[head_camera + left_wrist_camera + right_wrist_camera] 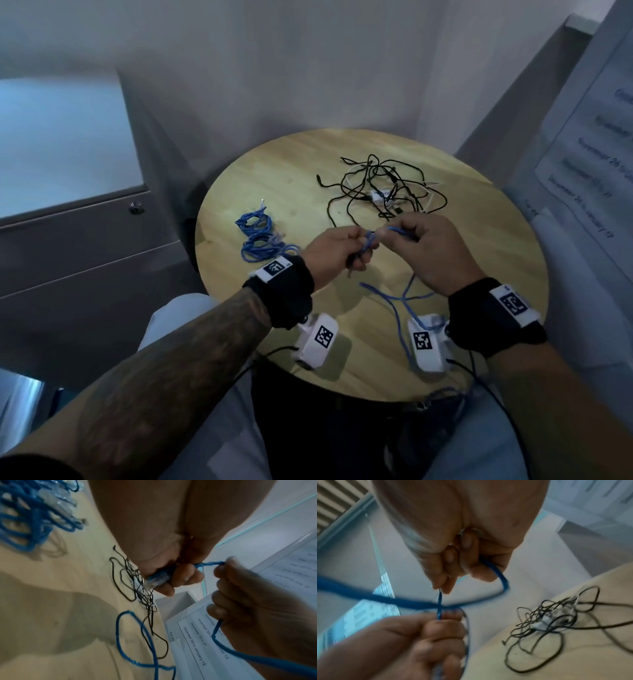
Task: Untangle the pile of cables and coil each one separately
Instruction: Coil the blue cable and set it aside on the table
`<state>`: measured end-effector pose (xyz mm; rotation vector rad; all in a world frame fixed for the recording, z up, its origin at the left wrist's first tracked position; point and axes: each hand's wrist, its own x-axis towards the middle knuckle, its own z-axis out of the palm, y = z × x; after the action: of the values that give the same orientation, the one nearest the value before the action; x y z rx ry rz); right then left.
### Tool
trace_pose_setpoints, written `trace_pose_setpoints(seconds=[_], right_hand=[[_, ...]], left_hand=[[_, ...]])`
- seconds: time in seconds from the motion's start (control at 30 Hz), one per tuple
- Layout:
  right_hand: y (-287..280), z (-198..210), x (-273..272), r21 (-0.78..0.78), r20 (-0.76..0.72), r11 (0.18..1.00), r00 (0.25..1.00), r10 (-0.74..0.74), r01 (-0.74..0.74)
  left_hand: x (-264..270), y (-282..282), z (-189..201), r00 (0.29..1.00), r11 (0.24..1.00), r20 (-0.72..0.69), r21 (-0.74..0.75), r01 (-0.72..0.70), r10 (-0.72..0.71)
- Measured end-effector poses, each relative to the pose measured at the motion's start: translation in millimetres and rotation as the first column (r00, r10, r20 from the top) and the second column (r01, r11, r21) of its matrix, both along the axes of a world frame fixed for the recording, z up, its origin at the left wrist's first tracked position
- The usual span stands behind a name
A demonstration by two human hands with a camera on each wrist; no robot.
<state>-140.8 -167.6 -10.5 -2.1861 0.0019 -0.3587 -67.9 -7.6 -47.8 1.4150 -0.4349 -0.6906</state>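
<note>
A blue network cable (371,238) runs taut between both hands above the round wooden table (274,178). My left hand (358,248) grips its end, and the clear plug (154,582) sticks out of the fist. My right hand (394,233) pinches the cable a short way along and holds a second stretch under its curled fingers. The slack (399,301) loops over the table's near side and hangs off the edge. Two coiled blue cables (258,234) lie at the left. A tangle of black and white cables (383,192) lies just beyond the hands.
A grey drawer cabinet (85,240) stands left of the table. A white board with a printed list of dates (589,164) leans at the right. The table's near edge (342,394) is over my lap.
</note>
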Motion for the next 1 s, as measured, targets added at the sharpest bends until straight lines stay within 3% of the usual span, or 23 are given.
trace_pose_setpoints(seconds=[0.17,0.33,0.53,0.6,0.7,0.87,1.0], right_hand=[[-9.0,-21.2,6.5,0.106,-0.004,0.987,0.993,-0.118,0.118],[-6.9,-45.4,11.1,0.096,-0.133,0.991,0.988,-0.079,0.092],[-11.7,-47.0,12.5,-0.05,0.095,0.98,0.978,-0.186,0.192],[-14.1,-50.8,13.5,-0.011,0.051,0.981,0.98,-0.191,0.192],[-6.1,-63.2,11.8,0.018,-0.105,0.995,0.989,-0.099,0.102],[33.1,-70.0,5.7,0.022,-0.239,0.997,0.968,0.081,-0.078],[45.7,-59.9,0.0,0.347,-0.382,0.936,0.903,0.196,-0.056]], left_hand=[[-3.3,2.2,0.2,0.971,0.995,-0.219,-0.05,0.09,-0.099],[2.3,12.2,3.8,0.88,0.964,-0.401,-0.183,0.194,-0.253],[-0.3,10.9,1.8,0.836,0.945,-0.442,-0.169,0.279,-0.326],[4.8,10.8,2.0,0.851,0.951,-0.438,-0.232,0.203,-0.289],[17.5,13.8,2.4,0.854,0.94,-0.502,-0.337,-0.048,-0.136],[29.0,17.0,-1.7,0.849,0.879,-0.518,-0.35,-0.324,0.106],[33.8,19.5,-5.2,0.824,0.832,-0.518,-0.335,-0.442,0.229]])
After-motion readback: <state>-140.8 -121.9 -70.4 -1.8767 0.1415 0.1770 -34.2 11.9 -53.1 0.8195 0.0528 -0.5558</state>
